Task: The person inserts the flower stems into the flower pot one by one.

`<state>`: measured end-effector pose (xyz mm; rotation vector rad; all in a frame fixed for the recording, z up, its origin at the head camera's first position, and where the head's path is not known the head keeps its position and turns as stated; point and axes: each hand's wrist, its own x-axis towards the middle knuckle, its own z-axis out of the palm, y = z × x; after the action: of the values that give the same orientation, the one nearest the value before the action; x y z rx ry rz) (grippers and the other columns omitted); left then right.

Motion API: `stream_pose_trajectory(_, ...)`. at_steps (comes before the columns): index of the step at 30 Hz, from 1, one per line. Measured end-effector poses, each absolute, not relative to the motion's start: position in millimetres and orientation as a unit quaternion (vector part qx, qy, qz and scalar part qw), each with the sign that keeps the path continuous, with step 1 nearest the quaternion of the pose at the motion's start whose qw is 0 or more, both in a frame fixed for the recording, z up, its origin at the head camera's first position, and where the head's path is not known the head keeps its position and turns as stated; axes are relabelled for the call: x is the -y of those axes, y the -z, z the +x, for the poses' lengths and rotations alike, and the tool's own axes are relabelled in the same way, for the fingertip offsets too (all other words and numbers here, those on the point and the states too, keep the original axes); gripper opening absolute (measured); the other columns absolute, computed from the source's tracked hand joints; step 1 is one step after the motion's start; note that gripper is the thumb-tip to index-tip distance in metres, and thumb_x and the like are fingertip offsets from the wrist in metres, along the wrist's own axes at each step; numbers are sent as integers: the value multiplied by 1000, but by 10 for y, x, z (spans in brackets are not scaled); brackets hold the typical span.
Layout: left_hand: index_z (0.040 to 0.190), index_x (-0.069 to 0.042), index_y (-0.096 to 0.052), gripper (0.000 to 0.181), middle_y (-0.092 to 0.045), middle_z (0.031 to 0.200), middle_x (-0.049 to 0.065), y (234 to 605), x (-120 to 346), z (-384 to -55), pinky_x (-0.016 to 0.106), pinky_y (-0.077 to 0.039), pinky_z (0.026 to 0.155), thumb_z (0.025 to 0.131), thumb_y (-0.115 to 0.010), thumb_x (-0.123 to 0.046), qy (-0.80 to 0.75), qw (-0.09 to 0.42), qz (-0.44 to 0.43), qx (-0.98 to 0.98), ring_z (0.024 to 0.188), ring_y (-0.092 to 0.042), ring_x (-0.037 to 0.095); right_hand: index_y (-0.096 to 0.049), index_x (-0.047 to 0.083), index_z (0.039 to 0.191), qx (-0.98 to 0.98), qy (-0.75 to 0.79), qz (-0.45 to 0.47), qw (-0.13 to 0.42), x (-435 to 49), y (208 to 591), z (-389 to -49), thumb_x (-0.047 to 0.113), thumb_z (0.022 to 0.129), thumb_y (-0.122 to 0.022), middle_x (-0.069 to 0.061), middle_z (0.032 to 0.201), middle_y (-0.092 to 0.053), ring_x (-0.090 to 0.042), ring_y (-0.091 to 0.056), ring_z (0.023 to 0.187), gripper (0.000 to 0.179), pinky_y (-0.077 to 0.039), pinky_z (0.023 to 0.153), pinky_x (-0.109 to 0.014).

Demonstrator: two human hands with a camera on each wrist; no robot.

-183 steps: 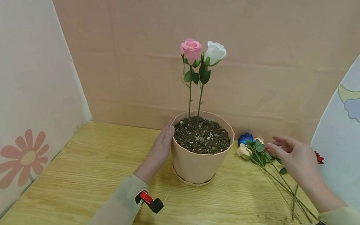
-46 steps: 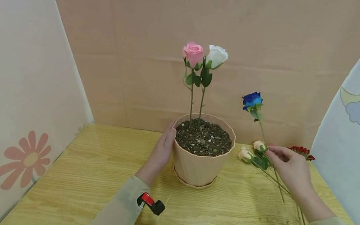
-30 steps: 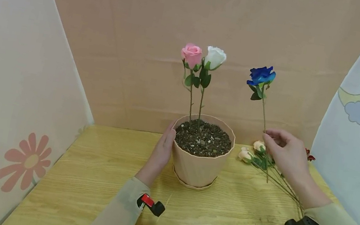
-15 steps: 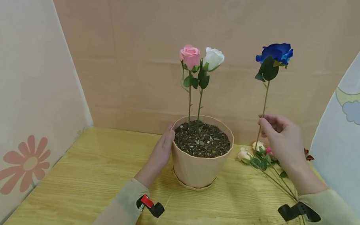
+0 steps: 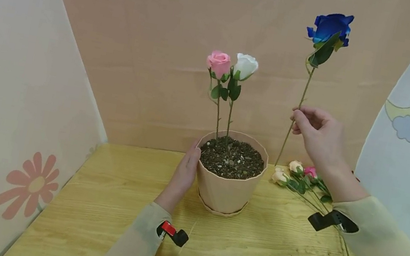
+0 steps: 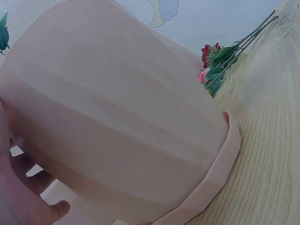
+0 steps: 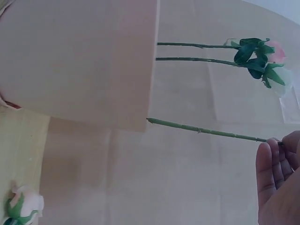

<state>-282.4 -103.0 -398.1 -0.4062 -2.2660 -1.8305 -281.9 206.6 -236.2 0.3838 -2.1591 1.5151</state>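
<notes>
Right grip (image 5: 320,139) high (blue rose (image 5: 329,32) aslant)

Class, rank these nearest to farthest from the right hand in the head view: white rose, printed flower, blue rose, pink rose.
1. Blue rose: pinched in the right hand.
2. White rose: left, in the pot.
3. Pink rose: left of the white rose.
4. Printed flower: far left wall.

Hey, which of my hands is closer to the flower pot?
Your left. The left hand rests against the left side of the flower pot; the right hand is apart, off to its right, pinching the blue rose.
</notes>
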Motion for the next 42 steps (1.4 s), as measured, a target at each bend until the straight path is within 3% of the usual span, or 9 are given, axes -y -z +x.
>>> stream_pose_trajectory(7, 161, -35, -22, 50, -21, 164, -13, 3971, 1017, -2841, 43, -16, 121, 112, -26, -43, 622, 99, -135, 765, 150, -16, 13, -72, 6, 118, 770, -574, 147, 235, -1978, 2184, -2886, 31, 97, -69, -6, 107, -72, -19, -67, 83, 33, -56, 75, -20)
stream_pose_trajectory(16, 162, -26, -21, 56, -20, 165, -5, 3933, 1009, -2829, 43, -15, 122, 111, -25, -48, 618, 100, -128, 769, 151, -16, 17, -71, 3, 115, 779, -556, 181, 228, -1700, 2286, -3035, 28, 99, -67, -10, 104, -72, -17, -69, 83, 30, -57, 75, -22)
stream_pose_trajectory(25, 163, -26, -20, 59, -19, 167, 1, 3949, 1019, -2819, 45, -15, 122, 110, -25, -52, 612, 96, -125, 775, 151, -16, 20, -73, 6, 114, 801, -525, 183, 223, -1437, 2509, -3193, 28, 101, -64, -9, 102, -73, -16, -70, 82, 26, -58, 74, -25)
stream_pose_trajectory(32, 162, -28, -19, 57, -19, 166, -4, 3962, 1021, -2806, 44, -14, 122, 110, -25, -50, 614, 94, -124, 774, 151, -15, 18, -74, 7, 110, 802, -516, 185, 236, -1309, 2615, -3257, 24, 101, -64, -9, 97, -74, -25, -71, 82, 22, -57, 72, -25)
stream_pose_trajectory(42, 163, -27, -21, 56, -20, 166, -4, 3988, 1024, -2814, 46, -15, 122, 111, -25, -47, 611, 102, -127, 775, 151, -16, 19, -74, 10, 110, 823, -480, 186, 238, -1250, 2780, -3308, 27, 102, -63, -8, 97, -75, -23, -71, 82, 22, -55, 71, -25)
